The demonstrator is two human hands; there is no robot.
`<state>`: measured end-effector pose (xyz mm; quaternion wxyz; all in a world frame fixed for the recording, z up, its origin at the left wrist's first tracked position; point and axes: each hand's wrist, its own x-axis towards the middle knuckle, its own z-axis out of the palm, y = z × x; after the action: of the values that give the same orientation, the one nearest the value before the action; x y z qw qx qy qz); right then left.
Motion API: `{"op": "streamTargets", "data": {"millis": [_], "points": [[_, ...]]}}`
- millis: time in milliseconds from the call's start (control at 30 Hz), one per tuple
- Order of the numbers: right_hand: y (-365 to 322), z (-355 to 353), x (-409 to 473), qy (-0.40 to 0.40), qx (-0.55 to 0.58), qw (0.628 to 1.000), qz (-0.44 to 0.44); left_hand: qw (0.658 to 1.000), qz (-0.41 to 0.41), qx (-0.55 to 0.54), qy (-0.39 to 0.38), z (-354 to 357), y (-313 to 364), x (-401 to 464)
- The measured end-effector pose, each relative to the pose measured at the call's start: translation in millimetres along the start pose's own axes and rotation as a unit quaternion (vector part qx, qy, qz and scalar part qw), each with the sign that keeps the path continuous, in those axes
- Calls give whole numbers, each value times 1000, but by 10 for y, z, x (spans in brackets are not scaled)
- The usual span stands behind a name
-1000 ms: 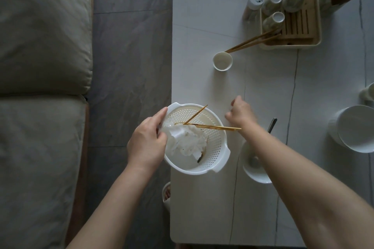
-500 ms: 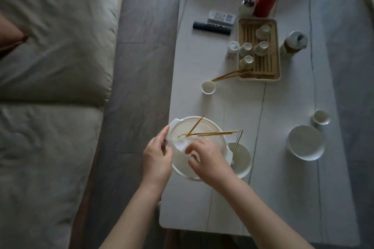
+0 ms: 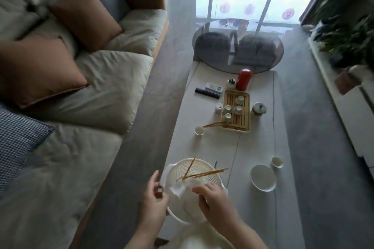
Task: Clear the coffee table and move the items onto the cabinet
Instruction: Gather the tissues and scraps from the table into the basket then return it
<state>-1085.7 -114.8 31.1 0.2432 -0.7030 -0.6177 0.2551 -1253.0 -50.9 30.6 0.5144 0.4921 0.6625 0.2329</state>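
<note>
A white colander basket (image 3: pixel 204 164) sits low over the near end of the pale coffee table (image 3: pixel 204 143). Crumpled white tissue (image 3: pixel 180 189) and several wooden chopsticks (image 3: pixel 204 174) lie in it. My left hand (image 3: pixel 153 204) grips the basket's left handle. My right hand (image 3: pixel 215 201) is closed over its right rim, with fingers on the tissue. A spoon handle (image 3: pixel 215 164) pokes out behind the basket; its bowl is hidden. Whether the basket touches the table I cannot tell.
To the right stand a white bowl (image 3: pixel 263 178) and a small cup (image 3: pixel 276 161). Farther off are another cup (image 3: pixel 199 130), chopsticks (image 3: pixel 215 124), a wooden tea tray (image 3: pixel 242 121) with cups, a jar (image 3: pixel 259 109), a red bottle (image 3: pixel 244 79) and remotes (image 3: pixel 207 93). Sofa left, white cabinet (image 3: pixel 354 119) right.
My right hand left the table and closed on the basket's right side. The view has risen and pulled back, showing the whole table and room.
</note>
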Motion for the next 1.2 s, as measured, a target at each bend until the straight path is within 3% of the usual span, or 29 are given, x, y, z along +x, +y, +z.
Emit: {"op": "streamTargets", "data": {"millis": [167,367,500,667,867,1067,1200], "points": [[-211,-183,-354,106,-30,991,-73,995,-33,-91,-38,-168,21,-362],[-525,-44,-738,240,-62,968,-35,989,-8,-118,-94,-478,36,-593],[-919,100,-1041,284,-97,953,29,983,15,-127,-133,-776,-8,-747],[-1235,269,-1485,337,-1,923,187,972,34,-119,-199,-989,-48,-966],[-1260,128,-2209,337,284,820,365,949,64,-82,-298,-792,-28,-1432],[-1024,36,-3101,432,329,732,412,928,115,7,-354,-188,-102,-2052],[-728,-35,-3868,492,349,675,425,908,106,29,-404,365,-253,-2578]]}}
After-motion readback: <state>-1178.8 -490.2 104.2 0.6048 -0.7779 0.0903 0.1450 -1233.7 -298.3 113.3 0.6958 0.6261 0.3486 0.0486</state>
